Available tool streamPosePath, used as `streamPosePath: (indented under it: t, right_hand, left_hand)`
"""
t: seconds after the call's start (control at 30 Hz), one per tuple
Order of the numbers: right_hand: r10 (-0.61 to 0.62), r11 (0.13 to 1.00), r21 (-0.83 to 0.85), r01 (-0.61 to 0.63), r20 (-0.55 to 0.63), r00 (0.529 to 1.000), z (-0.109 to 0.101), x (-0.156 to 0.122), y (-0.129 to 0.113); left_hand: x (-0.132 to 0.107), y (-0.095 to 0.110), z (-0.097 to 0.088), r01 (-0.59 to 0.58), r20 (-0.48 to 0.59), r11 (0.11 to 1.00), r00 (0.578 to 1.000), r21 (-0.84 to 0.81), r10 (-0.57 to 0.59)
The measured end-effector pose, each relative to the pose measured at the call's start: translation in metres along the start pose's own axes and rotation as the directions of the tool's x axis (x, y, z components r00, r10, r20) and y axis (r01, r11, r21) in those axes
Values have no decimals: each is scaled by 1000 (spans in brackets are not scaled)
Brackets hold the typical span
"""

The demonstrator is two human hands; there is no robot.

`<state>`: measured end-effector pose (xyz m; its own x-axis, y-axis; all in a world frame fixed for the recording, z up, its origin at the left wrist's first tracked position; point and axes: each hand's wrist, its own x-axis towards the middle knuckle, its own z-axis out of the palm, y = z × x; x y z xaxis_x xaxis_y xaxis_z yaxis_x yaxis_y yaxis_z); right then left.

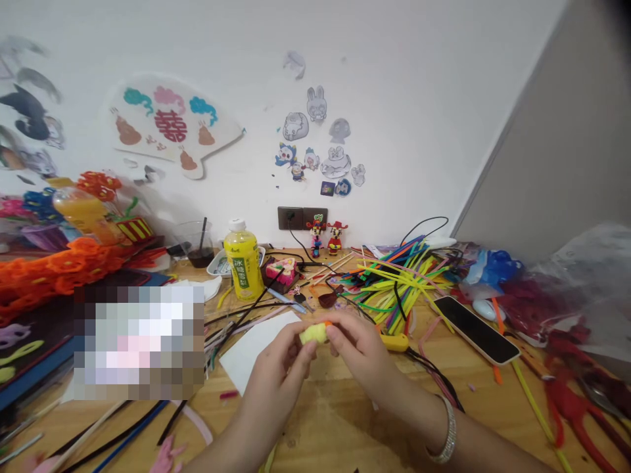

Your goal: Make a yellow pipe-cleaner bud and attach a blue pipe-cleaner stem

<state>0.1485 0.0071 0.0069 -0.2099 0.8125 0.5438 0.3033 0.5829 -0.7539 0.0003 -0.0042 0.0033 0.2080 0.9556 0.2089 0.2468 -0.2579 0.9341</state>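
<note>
Between my two hands, above the wooden table, is a small fuzzy yellow pipe-cleaner piece (pixel 315 334) with an orange bit at its upper right. My left hand (pixel 280 368) pinches its left side between thumb and fingers. My right hand (pixel 362 351) grips the right end, by the orange part; some of its fingers are hidden behind. A sheet of white paper (pixel 254 355) lies flat beside my left hand. Just beyond my right hand is a yellow-handled tool (pixel 395 342) with a dark cord.
A heap of coloured pipe cleaners (pixel 394 282) lies at the back right, near a phone (pixel 477 328). Red-handled pliers (pixel 574 401) rest at far right. A yellow drink bottle (pixel 244 263) stands at the back, beside a plastic cup (pixel 200 246). Orange fuzzy flowers (pixel 64 276) line the left.
</note>
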Motion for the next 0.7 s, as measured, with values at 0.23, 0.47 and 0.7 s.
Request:
streamPosePath:
  t: [0.23, 0.47, 0.7]
  right_hand:
    - [-59, 998, -33, 57, -46, 997, 3, -5, -1]
    - [-23, 1000, 14, 24, -98, 995, 8, -12, -4]
    - [-16, 1000, 16, 16, -37, 999, 8, -10, -6]
  left_hand:
    - [0, 5, 3, 40, 127, 994, 992, -105, -27]
    - [-4, 5, 4, -36, 99, 996, 995, 83, 28]
    - [-4, 3, 3, -77, 82, 977, 995, 198, 62]
